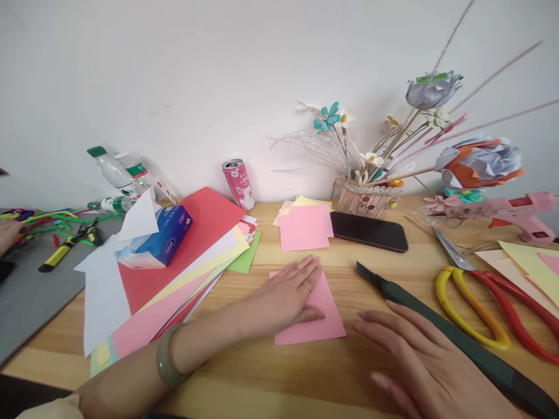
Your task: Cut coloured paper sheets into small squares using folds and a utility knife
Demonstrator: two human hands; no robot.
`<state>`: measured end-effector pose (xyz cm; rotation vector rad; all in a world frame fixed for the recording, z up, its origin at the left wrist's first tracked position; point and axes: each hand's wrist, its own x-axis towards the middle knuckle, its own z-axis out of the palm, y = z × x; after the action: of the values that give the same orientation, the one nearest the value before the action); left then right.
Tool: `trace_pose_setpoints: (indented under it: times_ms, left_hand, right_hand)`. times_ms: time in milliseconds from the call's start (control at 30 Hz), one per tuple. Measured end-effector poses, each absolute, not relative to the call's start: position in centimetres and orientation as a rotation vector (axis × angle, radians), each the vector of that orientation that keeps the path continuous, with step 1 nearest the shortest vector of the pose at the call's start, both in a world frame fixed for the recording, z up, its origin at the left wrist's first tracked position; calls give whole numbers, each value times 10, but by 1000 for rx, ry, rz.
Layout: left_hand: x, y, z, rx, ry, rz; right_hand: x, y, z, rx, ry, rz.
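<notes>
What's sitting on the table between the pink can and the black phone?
In the head view, a small stack of pink and yellow paper squares lies between the pink can and the black phone.

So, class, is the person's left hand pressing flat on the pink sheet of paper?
Yes, the left hand lies palm down, fingers spread, on the pink sheet on the wooden table.

A wooden tabletop (305, 372) is covered with a pink paper square (325, 317), a paper stack (304, 226), a black phone (369, 231), a green utility knife (454, 334), scissors (489, 302) and coloured sheets (174, 279); a grey mat (30, 297) is laid at the left.
</notes>
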<state>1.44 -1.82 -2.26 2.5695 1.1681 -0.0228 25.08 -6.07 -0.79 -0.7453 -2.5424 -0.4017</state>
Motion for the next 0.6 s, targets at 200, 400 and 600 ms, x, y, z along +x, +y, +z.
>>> trace_pose_setpoints:
  times_ms: [200, 400, 600]
  left_hand:
    - [14, -17, -31, 2484, 1290, -14]
    - [12, -17, -37, 2492, 1260, 96]
    - [11, -21, -28, 2740, 1164, 221]
  right_hand:
    - [224, -32, -12, -767, -2649, -327]
    - [210, 1, -24, -794, -2626, -401]
    - [242, -17, -3, -1084, -2404, -509]
